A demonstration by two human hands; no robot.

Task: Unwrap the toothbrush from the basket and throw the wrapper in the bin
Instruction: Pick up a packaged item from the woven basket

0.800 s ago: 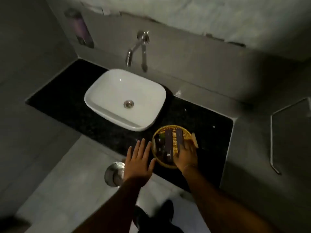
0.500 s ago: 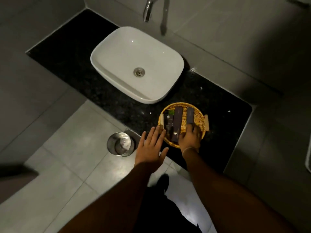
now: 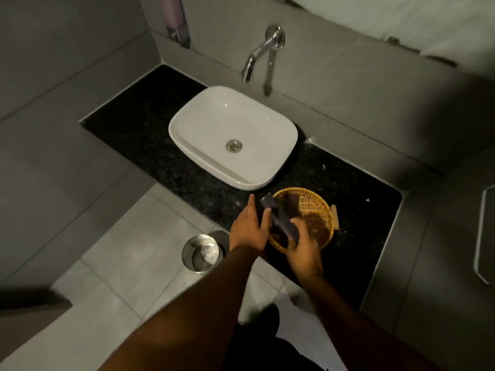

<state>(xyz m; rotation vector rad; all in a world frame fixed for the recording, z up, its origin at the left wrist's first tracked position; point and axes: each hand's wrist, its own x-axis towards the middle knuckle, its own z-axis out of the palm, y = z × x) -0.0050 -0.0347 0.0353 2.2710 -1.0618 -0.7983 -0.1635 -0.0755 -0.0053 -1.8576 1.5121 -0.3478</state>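
A round wicker basket (image 3: 318,207) sits on the black counter right of the sink. My right hand (image 3: 302,247) is shut on the near end of a long dark wrapped toothbrush packet (image 3: 278,215), lifted and tilted over the basket's left rim. My left hand (image 3: 247,227) is open beside the packet, its thumb touching the packet's upper part. Another dark packet (image 3: 292,203) lies inside the basket. A round metal bin (image 3: 202,253) stands open on the floor, left of my left hand.
A white basin (image 3: 233,137) with a wall tap (image 3: 257,54) sits on the black counter (image 3: 144,135). A small wooden item (image 3: 335,216) lies at the basket's right rim. Grey floor tiles (image 3: 128,250) surround the bin. A metal rail (image 3: 479,236) is on the right wall.
My right hand has lifted a dark packet out of the basket and swung it left. My left hand moved up to meet it. The camera view tilted back up.
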